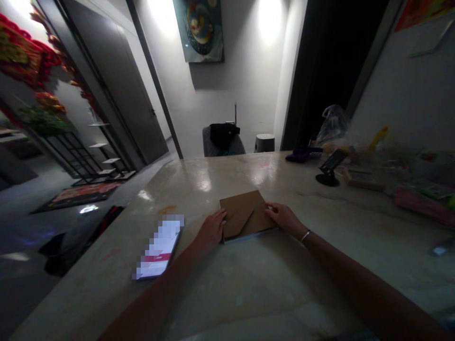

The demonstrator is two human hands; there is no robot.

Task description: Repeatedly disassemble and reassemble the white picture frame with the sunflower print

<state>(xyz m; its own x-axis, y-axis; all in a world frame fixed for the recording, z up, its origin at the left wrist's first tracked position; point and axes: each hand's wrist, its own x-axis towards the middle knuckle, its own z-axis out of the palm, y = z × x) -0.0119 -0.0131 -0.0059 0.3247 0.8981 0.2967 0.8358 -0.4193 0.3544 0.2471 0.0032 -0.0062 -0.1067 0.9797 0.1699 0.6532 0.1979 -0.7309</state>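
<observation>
Both bare hands hold the flat brown rectangular object of cardboard-like material [234, 213]: the left hand [212, 228] curls its fingers onto the left edge, and the right hand [283, 217], below a silver-coloured bangle [306, 235], closes partly on the right edge. The underside is hidden, so I cannot tell how firm either hold is. To steady the object well, keep the hands opposed, press evenly, and leave the top face uncovered. A thin dark diagonal line [246, 222] crosses that face; whether it is a slit or a slender stick, I cannot tell. The object lies on the pale, glossy, marble-patterned table [270, 284] in front of the person. Its long axis appears to run left to right, the right end angled slightly away from the person. Well left of it, a flat rectangular phone with a lit screen [161, 248] points obliquely away.
</observation>
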